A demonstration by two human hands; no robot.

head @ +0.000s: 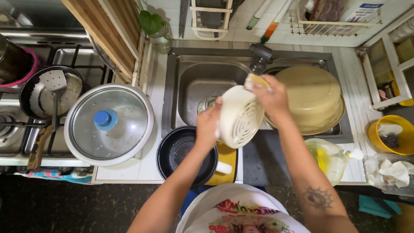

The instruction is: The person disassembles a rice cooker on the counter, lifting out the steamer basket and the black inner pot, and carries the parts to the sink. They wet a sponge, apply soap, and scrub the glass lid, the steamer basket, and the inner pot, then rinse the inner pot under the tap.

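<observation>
At the centre of the frame the left hand (208, 125) is closed on the near edge of a cream colander (239, 116), tilting it so its slotted bottom faces the camera and steadying it over the sink (189, 69), where drips can fall into the basin; the right hand (272, 98) is curled round a yellow sponge (257, 80) and presses it on the colander's upper rim, so one hand braces while the other rubs. Just right of the hands a large beige bowl (312, 97) lies upside down in the sink, likely so it drains; the dark tap head (260, 58) hangs just above the sponge. Below the left hand a black pan (183, 151) sits on the table beside the sink, within reach; at the lower right a clear bottle (330, 157) of yellow liquid lies close by; at the left a white pot under a glass lid (110, 123) rests next to the stove (17, 129), clear of the wet work.
</observation>
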